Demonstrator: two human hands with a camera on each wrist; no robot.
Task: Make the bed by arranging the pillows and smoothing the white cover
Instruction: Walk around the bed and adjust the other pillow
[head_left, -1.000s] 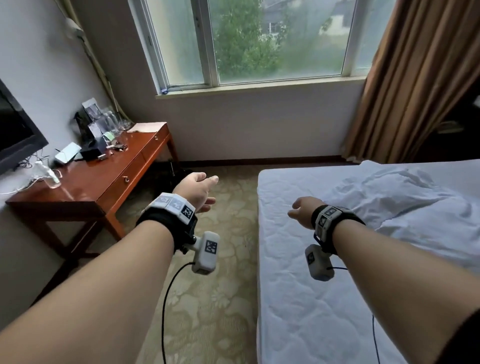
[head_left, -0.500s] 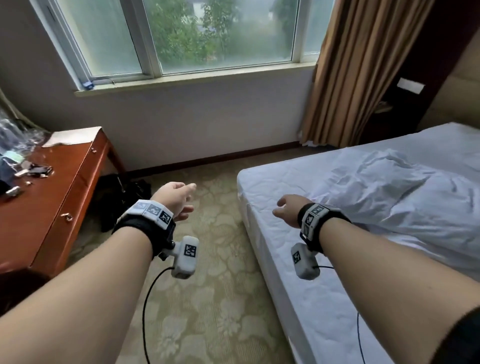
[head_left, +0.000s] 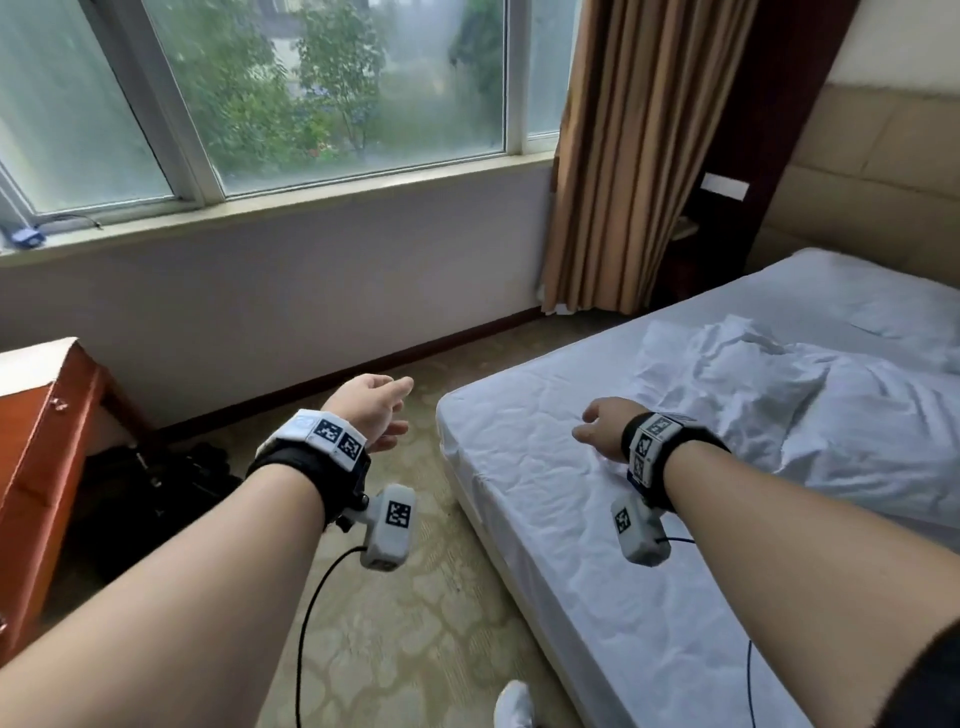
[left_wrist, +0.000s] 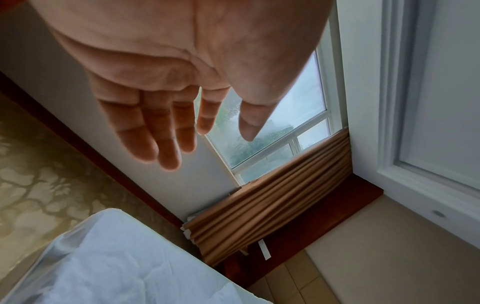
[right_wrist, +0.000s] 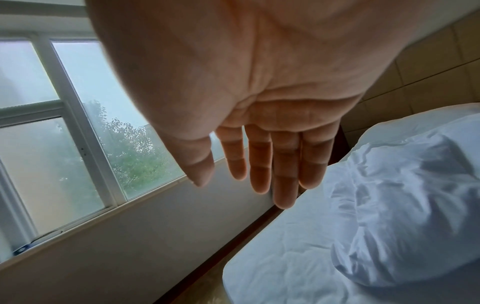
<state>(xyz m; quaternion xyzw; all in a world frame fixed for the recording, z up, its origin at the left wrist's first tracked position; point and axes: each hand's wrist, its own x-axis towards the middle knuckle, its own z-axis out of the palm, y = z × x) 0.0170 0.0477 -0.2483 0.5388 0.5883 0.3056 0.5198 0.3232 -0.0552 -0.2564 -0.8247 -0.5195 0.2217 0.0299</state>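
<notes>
A bed (head_left: 545, 499) with a wrinkled white sheet fills the right of the head view. On it lies a crumpled white cover (head_left: 810, 410), bunched toward the middle and also seen as the white cover (right_wrist: 405, 205) in the right wrist view. My left hand (head_left: 374, 410) hangs in the air over the carpet, left of the bed's foot corner, fingers straight and holding nothing. My right hand (head_left: 602, 428) hovers above the sheet near that corner, fingers straight and empty. Both palms show bare in the wrist views, left hand (left_wrist: 176, 115) and right hand (right_wrist: 259, 156). I see no pillow clearly.
A wooden desk (head_left: 36, 467) stands at the left with a dark bag (head_left: 156, 493) on the floor beside it. Patterned carpet (head_left: 405, 623) runs between desk and bed. A window (head_left: 311, 88), brown curtain (head_left: 639, 156) and padded headboard (head_left: 872, 171) stand behind.
My view has swung to the right, bringing the headboard and more of the bed into sight while the desk slid off left. Both hands stay raised and empty; the right fingers have spread slightly.
</notes>
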